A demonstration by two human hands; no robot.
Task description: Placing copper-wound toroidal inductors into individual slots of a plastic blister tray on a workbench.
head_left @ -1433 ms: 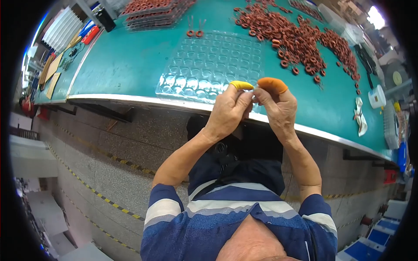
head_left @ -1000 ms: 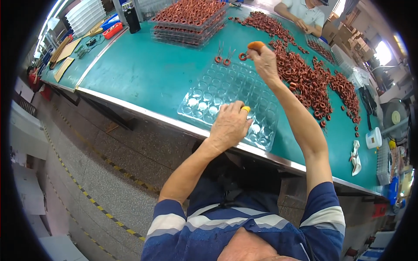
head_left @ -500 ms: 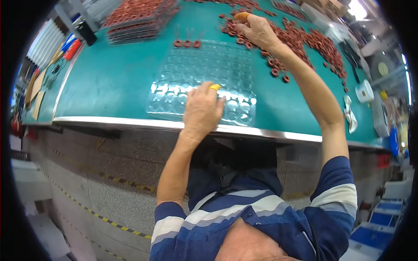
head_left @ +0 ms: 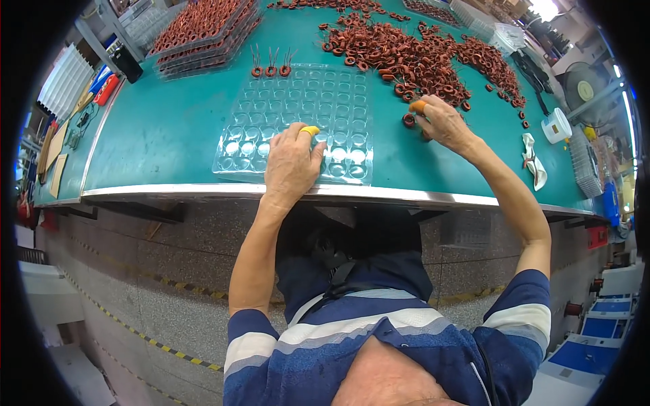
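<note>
My left hand (head_left: 292, 159) lies over the near part of a clear plastic tray (head_left: 338, 88) with rows of round pockets. Its fingers rest on the tray with the thumb apart; a yellow finger cover is on one finger. Three red-brown ring coils (head_left: 271, 70) with upright wire leads stand along the tray's far left edge. To the right of the tray, my right hand (head_left: 447, 125) reaches down at the near edge of the coil pile, orange cover on a fingertip. Its finger and thumb are apart beside a loose ring coil (head_left: 408, 120); another coil is partly hidden beneath the hand.
A large heap of ring coils (head_left: 399, 51) spreads over the green table (head_left: 156, 128). Stacked trays full of coils (head_left: 203, 34) stand at the back left. On the right are a white tub (head_left: 556, 126), a white cloth (head_left: 533, 162) and more clear trays (head_left: 586, 162).
My right hand has come back from the far side of the coil heap to loose coils at its near edge. My left hand stays on the tray. The whole view has shifted slightly.
</note>
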